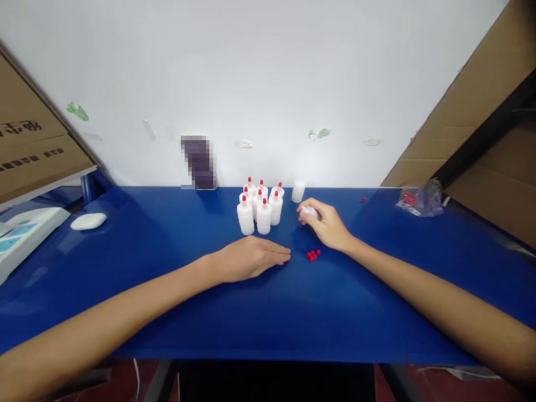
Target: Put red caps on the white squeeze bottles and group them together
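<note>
Several small white bottles with red caps stand in a cluster at the back middle of the blue table. An uncapped white bottle stands just right of them. My right hand is closed around another white bottle lying beside the cluster. A few loose red caps lie on the table in front of that hand. My left hand rests on the table with fingers together, its fingertips at a red cap; whether it pinches the cap I cannot tell.
A clear bag of red caps lies at the back right, with a single red cap near it. A white oval object and a white device sit at the left. Cardboard boxes flank both sides. A white wall is behind.
</note>
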Action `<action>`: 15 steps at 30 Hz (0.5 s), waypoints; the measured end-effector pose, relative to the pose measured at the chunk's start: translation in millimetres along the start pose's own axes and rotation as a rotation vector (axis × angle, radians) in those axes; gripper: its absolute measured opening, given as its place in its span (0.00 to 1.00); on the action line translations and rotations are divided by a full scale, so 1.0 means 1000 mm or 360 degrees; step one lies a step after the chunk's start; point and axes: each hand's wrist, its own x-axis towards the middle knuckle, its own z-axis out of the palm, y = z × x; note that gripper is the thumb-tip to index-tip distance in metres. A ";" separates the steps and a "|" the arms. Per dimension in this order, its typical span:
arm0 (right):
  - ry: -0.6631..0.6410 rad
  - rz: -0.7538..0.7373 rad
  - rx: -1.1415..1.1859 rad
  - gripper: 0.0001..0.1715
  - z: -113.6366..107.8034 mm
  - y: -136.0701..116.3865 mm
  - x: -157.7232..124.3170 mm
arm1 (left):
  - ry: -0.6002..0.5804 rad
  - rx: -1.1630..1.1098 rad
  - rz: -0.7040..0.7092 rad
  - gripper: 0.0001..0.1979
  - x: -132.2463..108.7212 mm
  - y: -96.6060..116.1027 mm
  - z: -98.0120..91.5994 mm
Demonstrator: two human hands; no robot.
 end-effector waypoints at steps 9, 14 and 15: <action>0.0050 -0.0064 -0.0065 0.09 0.002 0.006 0.004 | 0.0007 -0.0170 -0.0132 0.12 0.008 0.000 -0.002; 0.0022 -0.0129 -0.0171 0.10 0.002 0.005 0.004 | 0.0084 -0.0167 -0.0133 0.12 0.006 0.003 0.001; 0.0018 -0.0142 -0.0186 0.10 0.002 0.005 0.005 | 0.0096 -0.0174 -0.0139 0.11 0.006 0.003 0.001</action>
